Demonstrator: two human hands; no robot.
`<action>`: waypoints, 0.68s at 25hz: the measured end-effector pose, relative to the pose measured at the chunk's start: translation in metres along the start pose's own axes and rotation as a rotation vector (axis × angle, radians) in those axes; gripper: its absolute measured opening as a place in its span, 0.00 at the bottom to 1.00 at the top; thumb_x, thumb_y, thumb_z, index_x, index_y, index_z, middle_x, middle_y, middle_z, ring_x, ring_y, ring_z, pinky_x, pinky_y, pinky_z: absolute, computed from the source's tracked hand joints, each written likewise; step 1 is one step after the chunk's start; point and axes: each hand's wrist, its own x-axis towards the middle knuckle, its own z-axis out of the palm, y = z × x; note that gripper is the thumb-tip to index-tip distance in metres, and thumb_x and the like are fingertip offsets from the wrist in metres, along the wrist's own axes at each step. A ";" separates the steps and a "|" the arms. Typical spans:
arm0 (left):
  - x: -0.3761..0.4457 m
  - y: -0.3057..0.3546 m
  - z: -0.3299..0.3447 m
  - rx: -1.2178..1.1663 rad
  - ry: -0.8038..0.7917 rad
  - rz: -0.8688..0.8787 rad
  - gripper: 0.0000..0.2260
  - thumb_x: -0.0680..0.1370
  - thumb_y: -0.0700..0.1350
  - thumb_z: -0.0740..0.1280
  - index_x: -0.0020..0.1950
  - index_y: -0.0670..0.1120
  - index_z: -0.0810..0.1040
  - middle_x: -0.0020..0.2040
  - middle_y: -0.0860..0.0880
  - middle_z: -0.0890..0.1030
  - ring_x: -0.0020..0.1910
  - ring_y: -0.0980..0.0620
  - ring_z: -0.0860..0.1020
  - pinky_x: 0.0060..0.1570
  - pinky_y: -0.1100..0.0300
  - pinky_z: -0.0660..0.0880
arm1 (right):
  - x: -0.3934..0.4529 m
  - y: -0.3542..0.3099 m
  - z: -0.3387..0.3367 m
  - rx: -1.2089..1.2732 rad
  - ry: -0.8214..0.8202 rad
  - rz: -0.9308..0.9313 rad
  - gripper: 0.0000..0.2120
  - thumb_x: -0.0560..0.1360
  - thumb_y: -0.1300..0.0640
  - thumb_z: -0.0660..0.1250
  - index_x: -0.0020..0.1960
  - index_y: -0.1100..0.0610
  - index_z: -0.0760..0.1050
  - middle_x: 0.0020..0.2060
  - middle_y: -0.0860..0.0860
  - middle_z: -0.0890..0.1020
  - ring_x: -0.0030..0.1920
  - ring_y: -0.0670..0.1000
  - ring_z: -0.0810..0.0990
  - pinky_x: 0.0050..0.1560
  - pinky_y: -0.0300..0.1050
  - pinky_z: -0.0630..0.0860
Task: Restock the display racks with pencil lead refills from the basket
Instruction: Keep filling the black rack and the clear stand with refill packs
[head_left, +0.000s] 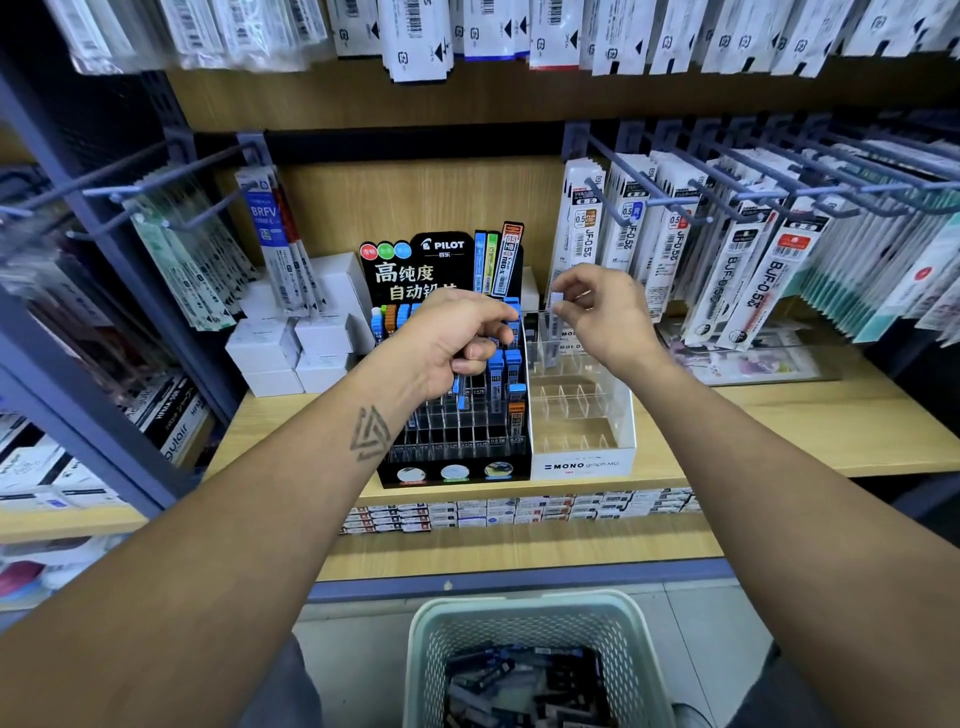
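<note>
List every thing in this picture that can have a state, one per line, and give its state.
left hand: grips blue lead refills
right hand: pinches a refill case
black Pilot rack: partly filled
clear Mono rack: mostly empty slots
basket: holds refill cases, on the floor

Both arms reached over a wooden shelf (779, 436). The left hand (457, 338) curled round several blue lead cases (460, 387) above the black Pilot rack (457, 452), whose back slots held more blue and orange cases. The right hand (602, 312) pinched a slim clear case (556, 317) upright over the back row of the clear Mono rack (582, 415), just beside the black one. Below, on the floor, a pale green basket (535, 618) held a heap of dark refill cases. Hanging refill packs (727, 260) lined the pegs to the right.
</note>
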 end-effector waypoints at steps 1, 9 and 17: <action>0.000 0.000 0.000 0.001 -0.001 -0.001 0.06 0.79 0.36 0.66 0.54 0.35 0.79 0.34 0.43 0.78 0.21 0.55 0.62 0.19 0.67 0.54 | 0.001 0.000 -0.001 0.005 0.006 0.013 0.10 0.75 0.63 0.73 0.48 0.49 0.80 0.39 0.46 0.80 0.43 0.50 0.82 0.49 0.47 0.81; -0.001 0.000 -0.001 0.017 0.000 -0.003 0.05 0.79 0.35 0.66 0.52 0.35 0.79 0.34 0.43 0.78 0.21 0.55 0.62 0.19 0.67 0.54 | -0.006 0.008 0.006 -0.097 -0.078 0.016 0.09 0.75 0.62 0.73 0.53 0.53 0.83 0.42 0.47 0.82 0.45 0.50 0.83 0.56 0.49 0.81; -0.003 0.001 -0.002 0.019 -0.004 -0.008 0.06 0.79 0.35 0.66 0.53 0.35 0.79 0.34 0.43 0.78 0.21 0.55 0.63 0.19 0.66 0.54 | -0.004 0.008 0.014 -0.182 -0.084 0.065 0.13 0.75 0.64 0.73 0.59 0.55 0.82 0.49 0.52 0.85 0.50 0.52 0.83 0.61 0.50 0.80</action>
